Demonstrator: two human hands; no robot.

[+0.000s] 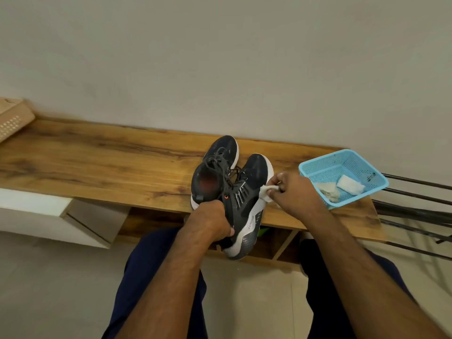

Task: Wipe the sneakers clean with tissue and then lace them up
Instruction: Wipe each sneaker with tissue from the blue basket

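Black sneaker [247, 201], white sole: tilted off the wooden bench [97, 162], heel gripped by left hand [210, 222] to steady it. Right hand [293, 192] pinches white tissue [265, 193] against the sole edge, wiping. Second sneaker [215, 172], laced, stands just beside. Blue basket [318, 167] near, holding used tissues.

Two sneakers [227, 177] side by side on bench [97, 162], basket [342, 177] at right holding tissues [348, 184], crate [12, 118] far left
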